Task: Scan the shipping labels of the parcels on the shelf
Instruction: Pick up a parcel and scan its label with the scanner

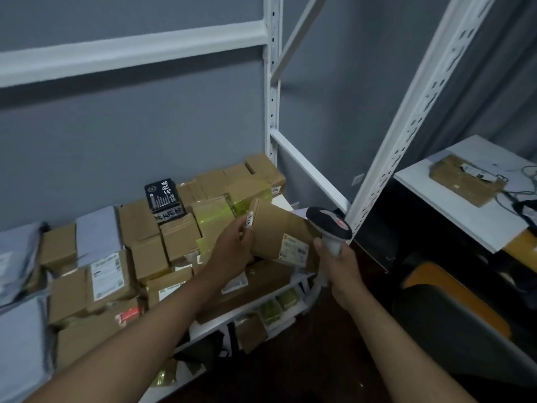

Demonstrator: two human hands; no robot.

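— What was on the shelf (250, 308)?

— It was a white metal shelf crowded with brown cardboard parcels (151, 242), some wrapped in yellow-green tape. Grey mailer bags (20, 254) lay at its left end, and a black box (164, 196) printed with white characters sat on top near the back. More parcels showed on the level below.

— Could any writing be read?

— Hardly. Several parcels carried white shipping labels, among them a large one (107, 274) on a box at the left, but the print was too blurred to read. The black box's characters were legible as shapes only.

— And the parcel being handled?

— The left hand (235, 245) held a brown parcel (276, 231) tilted above the pile at the shelf's right end, fingers curled round its left edge over a small white sticker (250, 219). Its shipping label (295, 251), with a barcode, sat on the lower right face, turned toward the scanner.

— The other hand?

— The right hand (338, 266) had its grip closed round the pale handle of a barcode scanner (329, 223), whose dark head was just beside the parcel's right end. Both forearms reached forward from the bottom of the view.

— Anything off to the side?

— A white bench (465, 210) at the right carried another taped brown parcel (465, 181) and some cables (520, 199).
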